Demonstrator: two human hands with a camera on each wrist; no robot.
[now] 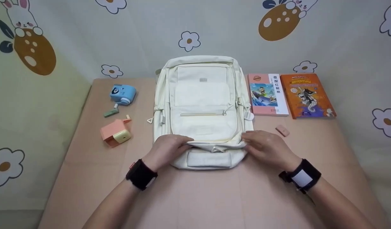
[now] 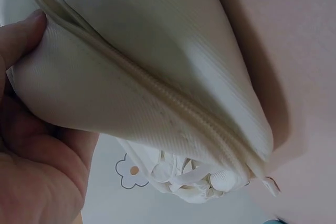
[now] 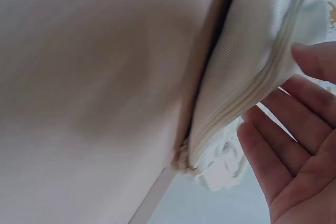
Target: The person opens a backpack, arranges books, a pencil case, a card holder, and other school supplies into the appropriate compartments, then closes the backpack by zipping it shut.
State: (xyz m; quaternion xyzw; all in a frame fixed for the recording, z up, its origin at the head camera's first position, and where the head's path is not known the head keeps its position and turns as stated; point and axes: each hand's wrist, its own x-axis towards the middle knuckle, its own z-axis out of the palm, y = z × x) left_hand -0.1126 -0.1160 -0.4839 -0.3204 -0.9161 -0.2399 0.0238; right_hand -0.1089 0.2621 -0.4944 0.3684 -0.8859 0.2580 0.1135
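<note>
table (image 1: 214, 197): peach-covered, takes up most of the view, cartoon bunny and flower cloth hung behind it
backpack (image 1: 201, 108): cream, lying flat in the middle of the table, front pockets up, near end towards the person
step in hand: looks to me like working on the zipper (image 2: 178, 106) at that near end; zip seems closed along the stretch the wrist views show
left hand (image 1: 168, 148): grip clenched on the fabric, thumb (image 2: 23, 32) pressed into the edge of the bag next to the zip
right hand (image 1: 265, 146): on the bag's other near corner; palm and fingers (image 3: 286, 145) look loose beside the seam, not pinching anything I can see
next move: my guess, find the zip pull and hold the fabric taut
orange book (image 1: 306, 95): right of the bag, "ADVENTURE" readable, rest too small
pink book (image 1: 267, 94): between the bag and the orange one, Chinese title I can't make out
blue gadget (image 1: 122, 94), pink sharpener (image 1: 115, 133): left side, no readable label
small pink eraser (image 1: 282, 130): near the right hand
</note>
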